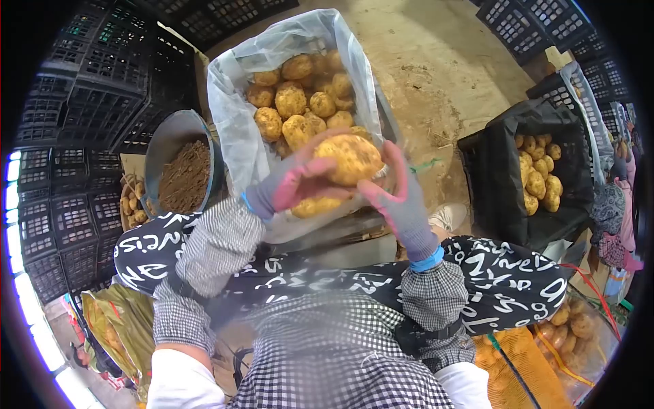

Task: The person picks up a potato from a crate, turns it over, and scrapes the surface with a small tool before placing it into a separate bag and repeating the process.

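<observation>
1. Large potato (349, 161): above the white plastic liner (227, 102); best held low over the other potatoes (291, 99).
2. Left hand (291, 183): fingers grasping its left side, ideally gently.
3. Right hand (402, 206): fingers apart around its right end, contact unclear; should steady it.

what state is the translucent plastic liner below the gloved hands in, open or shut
Open: the top edges of the translucent plastic liner stand spread apart, and potatoes show inside it.
</observation>
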The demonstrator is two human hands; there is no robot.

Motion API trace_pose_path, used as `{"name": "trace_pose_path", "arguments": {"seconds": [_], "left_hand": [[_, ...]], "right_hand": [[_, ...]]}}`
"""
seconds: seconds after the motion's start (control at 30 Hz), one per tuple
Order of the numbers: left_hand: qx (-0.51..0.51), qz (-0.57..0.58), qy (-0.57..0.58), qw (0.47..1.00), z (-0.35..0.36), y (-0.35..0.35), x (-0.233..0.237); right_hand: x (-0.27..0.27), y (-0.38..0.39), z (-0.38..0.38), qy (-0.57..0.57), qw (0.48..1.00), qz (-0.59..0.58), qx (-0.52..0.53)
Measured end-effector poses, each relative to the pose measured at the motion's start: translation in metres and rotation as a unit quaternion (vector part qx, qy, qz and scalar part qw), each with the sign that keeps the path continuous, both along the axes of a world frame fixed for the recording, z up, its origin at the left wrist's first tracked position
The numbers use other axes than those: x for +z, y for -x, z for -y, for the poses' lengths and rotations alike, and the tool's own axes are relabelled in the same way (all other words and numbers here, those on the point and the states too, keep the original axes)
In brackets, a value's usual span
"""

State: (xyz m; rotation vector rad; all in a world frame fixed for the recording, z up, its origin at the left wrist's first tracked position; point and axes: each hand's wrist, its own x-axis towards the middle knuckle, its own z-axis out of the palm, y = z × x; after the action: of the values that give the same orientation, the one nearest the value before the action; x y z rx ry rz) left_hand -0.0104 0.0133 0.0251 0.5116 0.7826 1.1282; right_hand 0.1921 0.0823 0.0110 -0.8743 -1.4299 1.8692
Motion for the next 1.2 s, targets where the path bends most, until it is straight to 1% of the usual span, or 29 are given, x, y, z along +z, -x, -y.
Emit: {"name": "trace_pose_path", "arguments": {"seconds": [0.03,0.1,0.13,0.17,0.2,0.3,0.4,0.47,0.5,0.57,0.67,0.73,0.77,0.83,0.87,0.9,0.97,1.03,1.07,1.13,1.2], "left_hand": [[-0.008,-0.001,-0.007,1.0,0.005,-0.008,0.007],[-0.007,-0.055,-0.039,0.998,0.018,-0.023,0.003],[-0.009,-0.08,-0.055,0.995,0.022,-0.029,0.002],[0.005,-0.086,-0.032,0.996,0.024,-0.032,0.004],[0.009,-0.064,-0.023,0.998,0.027,-0.035,0.001],[0.028,-0.001,0.002,1.0,0.034,-0.04,-0.006],[0.059,0.041,0.003,0.997,0.033,-0.044,-0.007],[0.091,0.053,-0.013,0.994,0.033,-0.044,-0.009],[0.101,0.042,-0.015,0.994,0.034,-0.044,-0.01],[0.121,0.02,-0.019,0.992,0.036,-0.044,-0.012],[0.128,0.005,-0.006,0.992,0.037,-0.048,-0.018],[0.137,0.044,-0.009,0.99,0.04,-0.05,-0.023],[0.141,0.064,-0.011,0.988,0.04,-0.051,-0.024],[0.133,0.061,-0.001,0.989,0.04,-0.049,-0.026],[0.129,0.059,0.004,0.99,0.04,-0.048,-0.027],[0.128,0.049,0.004,0.991,0.039,-0.049,-0.027],[0.127,0.027,0.004,0.992,0.037,-0.051,-0.027],[0.125,-0.06,-0.027,0.99,0.038,-0.045,-0.047],[0.126,-0.102,-0.043,0.986,0.039,-0.044,-0.057],[0.139,-0.123,-0.055,0.981,0.038,-0.048,-0.056],[0.152,-0.147,-0.067,0.975,0.037,-0.05,-0.05]], "right_hand": [[0.007,0.005,0.001,-0.016,0.999,-0.028,0.012],[-0.011,0.002,0.004,-0.15,0.988,0.044,0.009],[-0.016,-0.001,0.009,-0.131,0.99,0.044,-0.001],[-0.019,-0.003,0.014,-0.111,0.993,0.044,-0.012],[-0.02,-0.006,0.017,-0.092,0.995,0.044,-0.022],[-0.021,-0.013,0.015,0.087,0.995,0.015,-0.048],[-0.007,-0.01,0.007,0.095,0.982,0.103,-0.123],[-0.007,-0.014,0.005,0.054,0.989,0.037,-0.136],[-0.007,-0.015,0.006,0.035,0.989,0.003,-0.142],[-0.005,-0.012,0.015,0.007,0.996,-0.009,-0.091],[-0.018,-0.008,0.021,0.006,0.998,-0.043,-0.041],[-0.019,-0.004,0.027,0.006,0.999,-0.035,-0.012],[-0.015,-0.003,0.033,-0.002,1.0,-0.012,0.006],[-0.008,-0.001,0.036,0.003,1.0,0.022,0.002],[-0.006,0.0,0.035,0.015,0.999,0.033,-0.02],[-0.006,0.001,0.033,0.027,0.998,0.043,-0.041],[-0.013,0.001,0.027,0.039,0.997,0.013,-0.07],[-0.024,0.001,0.028,0.012,0.998,0.021,-0.058],[-0.03,0.002,0.036,-0.019,0.998,0.046,-0.027],[-0.029,0.002,0.039,-0.017,0.998,0.067,-0.01],[-0.021,0.004,0.033,0.048,0.996,0.058,-0.042]]}}
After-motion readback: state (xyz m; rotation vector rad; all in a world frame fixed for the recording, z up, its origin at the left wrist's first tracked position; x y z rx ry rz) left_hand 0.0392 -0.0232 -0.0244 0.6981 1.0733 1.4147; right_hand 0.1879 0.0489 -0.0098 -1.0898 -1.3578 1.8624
